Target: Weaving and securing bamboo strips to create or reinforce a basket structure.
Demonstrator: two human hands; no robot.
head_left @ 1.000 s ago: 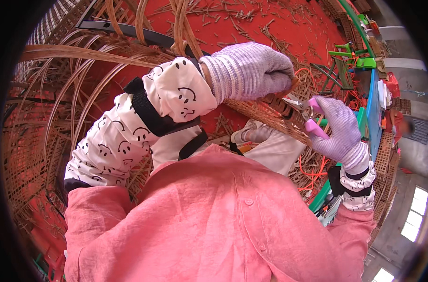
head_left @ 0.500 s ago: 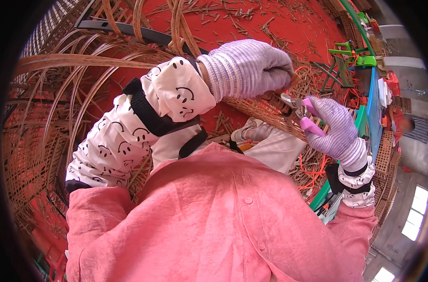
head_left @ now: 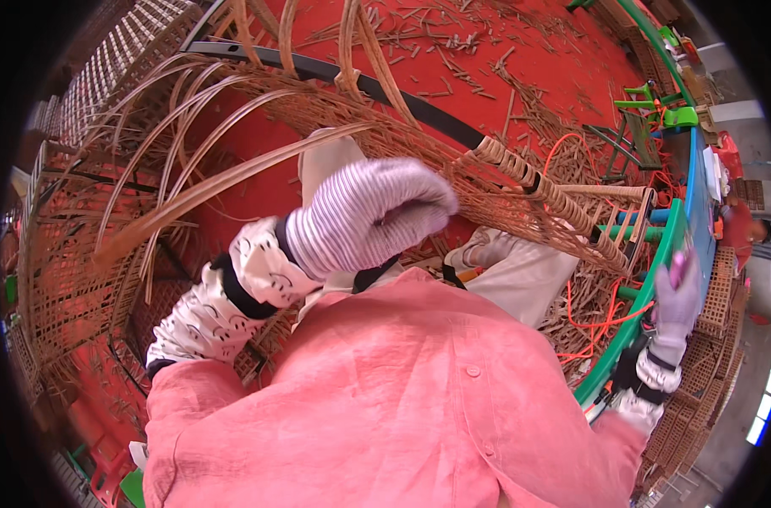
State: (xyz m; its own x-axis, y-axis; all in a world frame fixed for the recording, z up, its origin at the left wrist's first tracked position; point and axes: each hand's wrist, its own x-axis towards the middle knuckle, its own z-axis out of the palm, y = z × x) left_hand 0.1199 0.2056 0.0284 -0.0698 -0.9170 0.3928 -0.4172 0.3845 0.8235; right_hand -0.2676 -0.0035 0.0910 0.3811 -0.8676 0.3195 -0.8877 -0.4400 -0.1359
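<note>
My left hand [head_left: 373, 216], in a purple-and-white striped glove, is at the middle with its fingers curled together. What it holds, if anything, is hidden by the fingers. Just behind it lies a woven brown wicker piece [head_left: 500, 203] on a curved black frame bar [head_left: 373, 89], with binding strips wrapped around its right end. Loose long brown strips [head_left: 233, 182] stick out from it to the left. Off to the right, over the green table edge, my right hand [head_left: 677, 296] is smeared by motion. Pink-handled pliers [head_left: 679, 268] show at its fingers.
Cut strip pieces litter the red floor [head_left: 453, 51]. An orange cord [head_left: 610, 326] runs beside the green-edged table [head_left: 669, 245]. A green-and-brown folding stool [head_left: 635, 140] stands at far right. Woven panels [head_left: 89, 245] stand at left. Another person [head_left: 741, 233] is at the right.
My right hand has moved right and away from the wicker piece with the pliers. My left hand has come down and left, off the strip-wrapped end of the frame.
</note>
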